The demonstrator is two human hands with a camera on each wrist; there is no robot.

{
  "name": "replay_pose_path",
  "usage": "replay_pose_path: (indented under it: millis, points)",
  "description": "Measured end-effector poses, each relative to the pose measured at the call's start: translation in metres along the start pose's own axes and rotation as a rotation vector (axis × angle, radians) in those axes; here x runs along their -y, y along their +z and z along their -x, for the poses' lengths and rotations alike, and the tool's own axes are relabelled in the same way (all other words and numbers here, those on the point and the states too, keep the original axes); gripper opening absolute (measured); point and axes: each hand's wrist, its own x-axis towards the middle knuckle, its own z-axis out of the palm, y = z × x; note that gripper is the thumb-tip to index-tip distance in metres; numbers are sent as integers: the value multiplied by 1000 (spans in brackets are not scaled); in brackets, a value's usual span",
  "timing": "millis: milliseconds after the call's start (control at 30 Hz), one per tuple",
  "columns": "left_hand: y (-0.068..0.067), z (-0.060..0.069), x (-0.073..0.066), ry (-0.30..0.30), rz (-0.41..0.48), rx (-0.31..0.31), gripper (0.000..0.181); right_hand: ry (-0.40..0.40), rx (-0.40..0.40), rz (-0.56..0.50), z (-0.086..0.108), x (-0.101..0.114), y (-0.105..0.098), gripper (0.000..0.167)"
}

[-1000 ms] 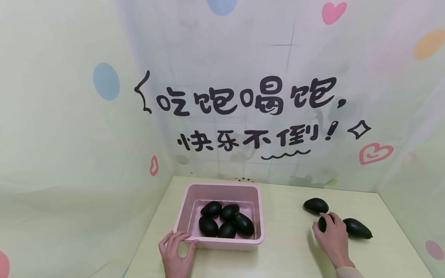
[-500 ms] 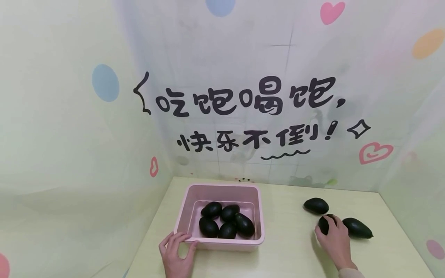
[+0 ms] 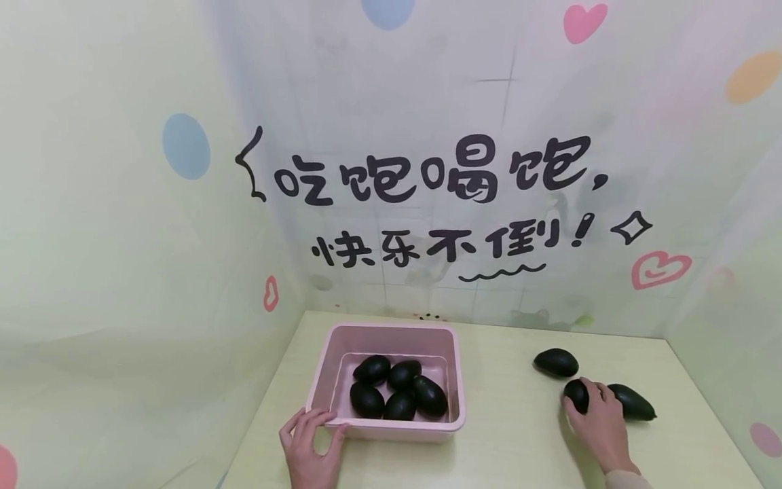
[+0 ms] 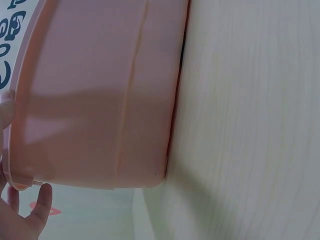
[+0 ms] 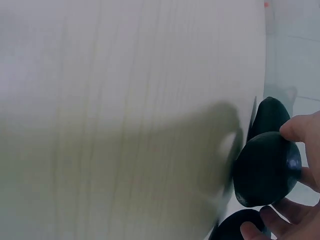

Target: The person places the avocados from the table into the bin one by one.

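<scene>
In the head view my left hand (image 3: pixel 310 448) grips the near left corner of a pink plastic bin (image 3: pixel 391 430), fingers over the rim. Several dark avocados (image 3: pixel 430 396) lie inside it. Over on the right, my right hand (image 3: pixel 600 422) holds a dark avocado (image 3: pixel 576 396) between thumb and fingers, low over the table. A second avocado (image 3: pixel 556 363) lies just behind it, and a longer one (image 3: pixel 634 403) to its right is partly hidden by the hand. The right wrist view shows the held avocado (image 5: pixel 267 169) close up, with fingers also near another avocado (image 5: pixel 242 225).
The pale wooden table (image 3: pixel 507 407) stretches between the bin and the loose avocados. A printed curtain (image 3: pixel 427 204) with dark lettering hangs behind it, and sheets (image 3: pixel 122 305) enclose the sides.
My right hand has shifted a little to the right and toward me, covering more of the long avocado. The held avocado has moved slightly right. My left hand and the bin stay put.
</scene>
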Motion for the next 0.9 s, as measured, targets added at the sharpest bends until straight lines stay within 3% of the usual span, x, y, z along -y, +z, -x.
replay_pose_path:
  millis: [200,500,800,900]
  points:
    - [-1,-1,-1,-14,19,9,36,65,32,-28,-2,-4,1,77]
    - [0,1,3,-10,14,8,36,122,35,-63,-5,-5,3,72]
    - [-1,0,1,-5,17,12,35,146,38,-81,-2,-4,3,82]
    - [-1,1,1,-13,18,17,34,167,52,-85,-3,-3,2,94]
